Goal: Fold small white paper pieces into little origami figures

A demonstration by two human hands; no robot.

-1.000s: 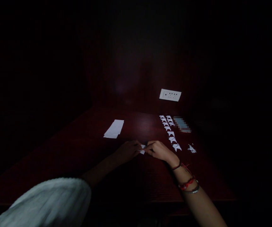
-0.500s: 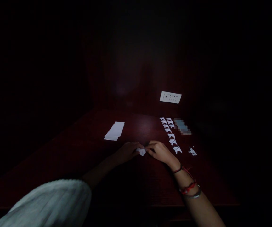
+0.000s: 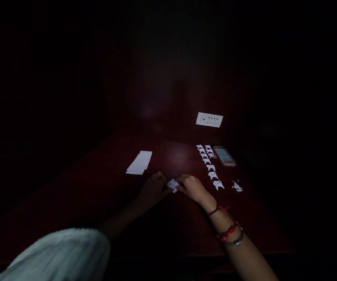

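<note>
A small folded white paper lies between my hands on the dark red table. My left hand is at its left side, with the thumb on the lower left edge and the other fingers bent. From the right, my right hand grips the paper between thumb and fingers. Folded paper pieces, each with pointed, notched ends, form two rows to the right of my hands. Left of them and farther off lies a stack of white paper strips.
Small paper scraps lie in a heap at the right. A blurred-out flat rectangular object is beside the rows. On the back wall is a white socket panel. The surroundings are very dark.
My left fingers have pulled back from the paper's top and bent, leaving the thumb at its edge. My right hand has moved slightly left, onto the paper's right side. The view has shifted a little.
</note>
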